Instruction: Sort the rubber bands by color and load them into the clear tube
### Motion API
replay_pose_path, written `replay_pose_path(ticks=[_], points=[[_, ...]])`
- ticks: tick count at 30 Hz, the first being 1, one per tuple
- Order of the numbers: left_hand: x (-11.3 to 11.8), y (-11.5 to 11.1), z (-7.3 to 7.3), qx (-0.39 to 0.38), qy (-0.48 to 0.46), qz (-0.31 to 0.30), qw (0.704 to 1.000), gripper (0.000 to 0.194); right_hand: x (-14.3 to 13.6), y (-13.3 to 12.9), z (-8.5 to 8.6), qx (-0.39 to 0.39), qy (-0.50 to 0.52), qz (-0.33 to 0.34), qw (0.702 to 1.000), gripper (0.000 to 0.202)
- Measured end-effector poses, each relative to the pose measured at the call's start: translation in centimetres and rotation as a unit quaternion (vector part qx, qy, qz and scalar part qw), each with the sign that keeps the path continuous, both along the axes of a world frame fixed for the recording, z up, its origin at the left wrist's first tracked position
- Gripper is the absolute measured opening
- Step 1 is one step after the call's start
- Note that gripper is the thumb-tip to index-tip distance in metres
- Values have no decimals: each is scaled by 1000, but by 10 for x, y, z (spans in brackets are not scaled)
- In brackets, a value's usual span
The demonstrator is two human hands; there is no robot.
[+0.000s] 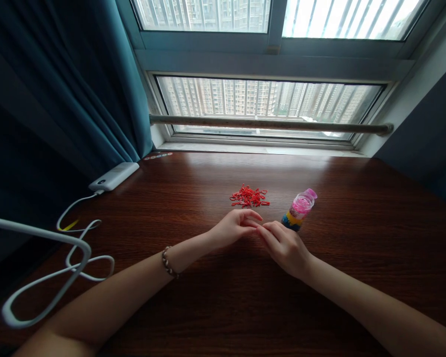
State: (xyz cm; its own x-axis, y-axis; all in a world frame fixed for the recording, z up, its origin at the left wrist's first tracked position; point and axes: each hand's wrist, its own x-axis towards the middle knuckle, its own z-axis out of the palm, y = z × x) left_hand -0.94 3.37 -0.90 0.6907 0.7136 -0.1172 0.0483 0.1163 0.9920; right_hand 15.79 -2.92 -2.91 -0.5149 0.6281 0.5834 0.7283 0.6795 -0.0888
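My left hand (235,228) reaches in from the left, a beaded bracelet (167,262) round its wrist. Its fingers are bent, and the thumb and fingertips come close together. From the right my right hand (285,247) meets it, thumb and forefinger pressed together at the left fingertips. Whatever lies between the fingers is too small to make out. Just beyond the hands is a loose pile of small red wire-like loops, like paper clips (250,196). Behind my right hand a small clear bottle (299,209) with pink, yellow and dark blue contents leans or lies, its base partly hidden.
The dark wooden table (193,317) runs up to a window with a metal bar (267,124) across it. At the left, a white power bank (115,176) has a white cable (83,250) looping near my left forearm. A blue curtain (107,89) hangs beside it.
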Motion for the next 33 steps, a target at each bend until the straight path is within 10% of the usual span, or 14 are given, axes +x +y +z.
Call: replay_pose_path(ticks=[17,26,33], points=[[-2,1,-1,-59,-9,28,998,23,13,1,0,50,53,53,996,24],[-3,0,7,24,35,59,997,20,2,0,10,-72,229,30,970,11],[-1,-4,3,2,-1,55,999,20,2,-8,16,-79,167,39,982,14]])
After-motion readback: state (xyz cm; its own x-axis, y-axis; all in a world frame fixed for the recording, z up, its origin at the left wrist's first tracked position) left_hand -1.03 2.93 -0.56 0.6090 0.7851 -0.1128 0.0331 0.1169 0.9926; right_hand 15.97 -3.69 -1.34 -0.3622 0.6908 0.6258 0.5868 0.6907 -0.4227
